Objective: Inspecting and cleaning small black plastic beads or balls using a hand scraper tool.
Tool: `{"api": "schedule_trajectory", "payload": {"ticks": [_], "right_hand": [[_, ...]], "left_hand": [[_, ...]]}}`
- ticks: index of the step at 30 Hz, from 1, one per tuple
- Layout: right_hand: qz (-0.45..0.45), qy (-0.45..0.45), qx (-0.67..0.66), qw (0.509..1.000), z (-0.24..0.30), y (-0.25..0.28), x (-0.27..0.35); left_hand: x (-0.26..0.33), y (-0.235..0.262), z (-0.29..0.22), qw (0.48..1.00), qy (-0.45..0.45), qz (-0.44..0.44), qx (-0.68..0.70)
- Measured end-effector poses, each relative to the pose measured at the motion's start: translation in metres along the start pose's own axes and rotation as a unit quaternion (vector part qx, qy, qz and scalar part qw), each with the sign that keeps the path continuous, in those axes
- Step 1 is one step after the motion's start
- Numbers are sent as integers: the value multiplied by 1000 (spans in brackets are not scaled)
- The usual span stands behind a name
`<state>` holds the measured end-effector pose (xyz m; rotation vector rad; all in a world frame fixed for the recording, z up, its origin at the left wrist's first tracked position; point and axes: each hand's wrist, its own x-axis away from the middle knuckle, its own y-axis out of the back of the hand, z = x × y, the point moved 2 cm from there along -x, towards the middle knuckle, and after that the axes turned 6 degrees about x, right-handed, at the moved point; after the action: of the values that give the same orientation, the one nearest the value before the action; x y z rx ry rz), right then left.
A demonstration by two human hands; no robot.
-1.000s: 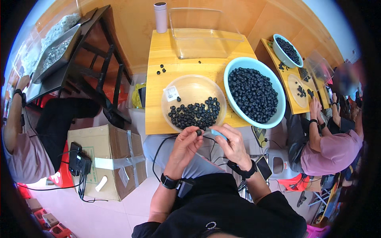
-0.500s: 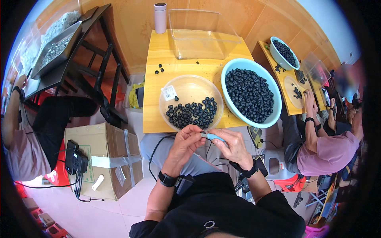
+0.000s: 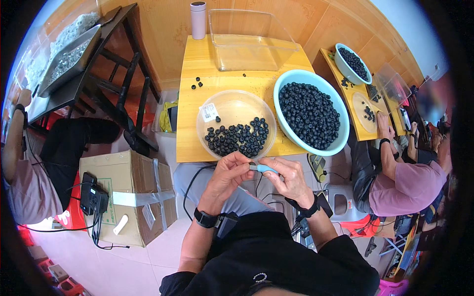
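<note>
My left hand (image 3: 227, 173) pinches a small round black part (image 3: 252, 164) between thumb and fingertips, mostly hidden by the fingers. From the other side, my right hand (image 3: 289, 178) grips a blue-handled tool (image 3: 267, 168) whose short, flat metal tip meets the part. Both hands hover just off the table's near edge. Just beyond them sits a round, clear shallow tray (image 3: 234, 107), with many small black parts (image 3: 237, 140) gathered in its near half. To its right stands a light blue basin (image 3: 346, 118), heaped with more of the same black parts (image 3: 313, 116).
A clear rectangular bin (image 3: 247, 63) and a pink tumbler (image 3: 198, 22) stand at the back of the wooden table (image 3: 190, 116), near a few loose parts. A taped cardboard box (image 3: 133, 197) is at left. Other people work at tables on both sides.
The table and everything on it sit slightly higher in the picture. My hands keep the same grip, with the tool's tip still against the black part.
</note>
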<state>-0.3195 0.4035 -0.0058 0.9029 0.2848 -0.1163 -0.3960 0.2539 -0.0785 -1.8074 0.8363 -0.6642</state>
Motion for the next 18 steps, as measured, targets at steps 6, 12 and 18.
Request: {"api": "schedule_trajectory", "payload": {"ticks": [6, 12, 18], "right_hand": [[-55, -35, 94, 993, -34, -6, -5], [-65, -93, 16, 993, -22, 7, -5], [-57, -117, -125, 984, 1, 9, -6]], "left_hand": [[7, -19, -3, 997, 0, 74, -31], [6, -13, -4, 1000, -20, 8, -17], [4, -13, -1, 999, -12, -32, -36]]}}
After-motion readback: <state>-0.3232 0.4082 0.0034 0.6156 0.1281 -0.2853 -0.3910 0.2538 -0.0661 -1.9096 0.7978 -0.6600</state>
